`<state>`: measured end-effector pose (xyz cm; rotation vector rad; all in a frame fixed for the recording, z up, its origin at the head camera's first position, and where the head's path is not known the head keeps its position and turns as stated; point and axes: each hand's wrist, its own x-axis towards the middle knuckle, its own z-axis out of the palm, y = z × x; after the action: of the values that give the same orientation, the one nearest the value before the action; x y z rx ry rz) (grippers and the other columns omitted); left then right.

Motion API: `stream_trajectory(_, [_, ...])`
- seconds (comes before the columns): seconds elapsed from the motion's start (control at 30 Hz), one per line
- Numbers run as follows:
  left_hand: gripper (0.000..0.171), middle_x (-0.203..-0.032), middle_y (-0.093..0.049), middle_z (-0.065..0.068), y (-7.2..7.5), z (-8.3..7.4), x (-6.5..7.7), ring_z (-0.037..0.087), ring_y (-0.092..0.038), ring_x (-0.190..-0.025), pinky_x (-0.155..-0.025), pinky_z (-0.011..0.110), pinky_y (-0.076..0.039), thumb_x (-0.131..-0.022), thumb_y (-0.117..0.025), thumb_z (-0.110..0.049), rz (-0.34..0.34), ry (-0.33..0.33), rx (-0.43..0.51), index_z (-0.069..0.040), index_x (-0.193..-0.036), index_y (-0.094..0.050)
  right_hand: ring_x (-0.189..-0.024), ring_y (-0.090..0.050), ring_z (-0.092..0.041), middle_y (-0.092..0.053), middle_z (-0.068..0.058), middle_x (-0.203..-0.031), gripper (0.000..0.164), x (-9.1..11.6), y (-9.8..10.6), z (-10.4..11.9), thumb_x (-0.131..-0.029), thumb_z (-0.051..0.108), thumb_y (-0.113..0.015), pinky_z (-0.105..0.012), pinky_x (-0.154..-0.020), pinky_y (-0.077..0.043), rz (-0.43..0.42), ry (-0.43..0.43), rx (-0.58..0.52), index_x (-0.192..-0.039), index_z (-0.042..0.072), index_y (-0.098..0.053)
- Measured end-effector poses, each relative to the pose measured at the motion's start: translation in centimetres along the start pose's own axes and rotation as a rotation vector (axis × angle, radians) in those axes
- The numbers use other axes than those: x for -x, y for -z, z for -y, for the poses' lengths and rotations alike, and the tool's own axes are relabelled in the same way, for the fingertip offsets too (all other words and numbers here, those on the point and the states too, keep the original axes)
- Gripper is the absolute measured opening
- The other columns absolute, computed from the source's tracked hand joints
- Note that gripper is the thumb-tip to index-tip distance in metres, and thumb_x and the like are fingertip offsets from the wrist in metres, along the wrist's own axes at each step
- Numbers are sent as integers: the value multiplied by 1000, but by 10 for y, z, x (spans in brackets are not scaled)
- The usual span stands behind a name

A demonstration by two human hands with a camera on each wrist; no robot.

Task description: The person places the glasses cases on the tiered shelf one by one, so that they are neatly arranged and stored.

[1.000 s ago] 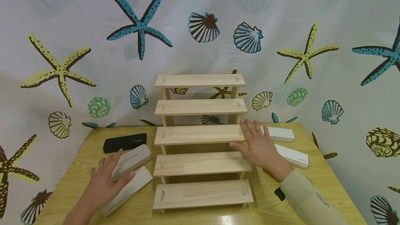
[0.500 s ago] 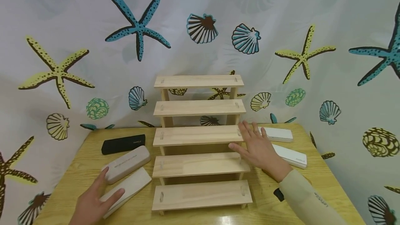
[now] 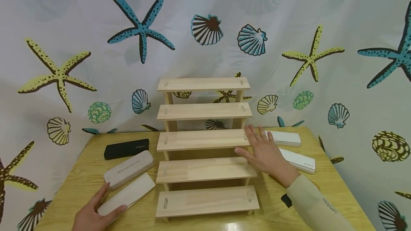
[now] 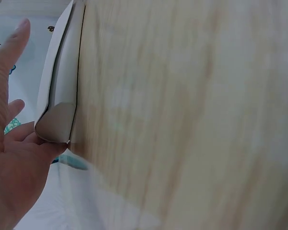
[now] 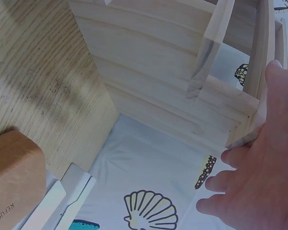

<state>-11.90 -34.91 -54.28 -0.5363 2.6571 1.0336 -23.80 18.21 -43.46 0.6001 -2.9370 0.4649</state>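
Observation:
Low at the left in the head view, my left hand (image 3: 91, 213) is spread around the near end of a white glasses case (image 3: 131, 193). Its thumb lies along one side and the fingers along the other. In the left wrist view, fingers touch the end of the case (image 4: 60, 96), while the straight thumb stands apart from it. A pale wooden stepped display rack (image 3: 202, 140) occupies the middle of the table. My right hand (image 3: 264, 152), fingers straight, rests at the right end of its middle step.
Beyond the left hand lie a pinkish-white case (image 3: 128, 169) and a black case (image 3: 126, 149). Two white cases (image 3: 298, 161) lie right of the rack. The right wrist view also shows a brown case (image 5: 14, 177). A shell-patterned curtain (image 3: 205, 60) hangs behind the table (image 3: 324, 181).
My left hand has moved back from over the pinkish-white case down to the near end of the nearest white case. My right hand has stayed at the rack.

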Motion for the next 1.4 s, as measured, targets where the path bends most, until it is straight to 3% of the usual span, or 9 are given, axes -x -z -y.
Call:
stream_trajectory(0.1, [133,-166,-24,33,-2,1,0,55,-28,-153,-117,63,-40,-76,-80,-77,-25,-10,10,-14,-170,-10,-160,-16,-51,-24,-23,-173,91,0,0,-1,-106,59,-53,-75,-124,-16,3,-1,2,-168,2,-19])
stream_trajectory(0.23, [130,-159,-39,37,-4,6,-1,52,-50,-142,-93,41,-59,-73,-84,-74,-57,-17,4,-6,-167,-26,-160,-15,-51,-24,-22,-173,91,0,-1,-2,-106,59,-53,-75,-123,-16,3,-2,4,-168,3,-19])
stream_trajectory(0.4, [131,-161,-42,32,-5,14,-4,40,-58,-134,-76,19,-51,-68,-86,-76,-20,-10,-8,-8,-166,-33,-159,-16,-52,-24,-22,-173,91,0,-1,-3,-105,59,-53,-76,-123,-17,-5,0,9,-168,3,-19])
stream_trajectory(0.67, [132,-163,-36,33,-7,21,-10,52,-48,-142,-101,55,-54,-63,-87,-79,52,-30,-59,-8,-163,-39,-159,-17,-52,-25,-22,-173,91,0,0,-3,-105,59,-54,-76,-123,-17,-8,0,4,-168,3,-20])
stream_trajectory(0.77, [128,-164,-34,34,-7,21,-11,54,-43,-146,-106,58,-52,-64,-87,-77,39,-42,-43,-7,-162,-41,-159,-18,-52,-25,-22,-173,91,0,0,-2,-105,58,-54,-76,-123,-17,-8,0,4,-168,3,-20])
stream_trajectory(0.83, [127,-164,-33,32,-7,21,-11,54,-41,-147,-106,54,-53,-64,-87,-77,22,-34,-31,-8,-162,-43,-159,-18,-53,-25,-22,-172,91,0,0,-2,-105,58,-54,-76,-123,-17,-8,0,5,-168,2,-20])
stream_trajectory(1.0, [128,-160,-44,29,-6,23,-9,46,-56,-138,-83,34,-60,-59,-89,-79,-24,16,-14,-10,-160,-47,-158,-20,-54,-27,-24,-172,90,0,1,0,-105,57,-55,-76,-122,-18,-8,3,12,-168,1,-21])
stream_trajectory(1.17, [131,-160,-43,31,0,23,-7,50,-53,-138,-87,40,-60,-58,-86,-83,-17,63,0,-14,-161,-44,-158,-20,-54,-27,-24,-172,90,-1,1,1,-106,57,-54,-76,-122,-18,-2,5,14,-168,1,-21])
stream_trajectory(1.4, [122,-162,-40,30,16,14,2,48,-53,-138,-73,20,-49,-66,-86,-78,-34,75,63,-15,-161,-43,-158,-20,-53,-26,-24,-172,90,-1,2,1,-106,58,-53,-75,-123,-17,12,0,15,-168,1,-19])
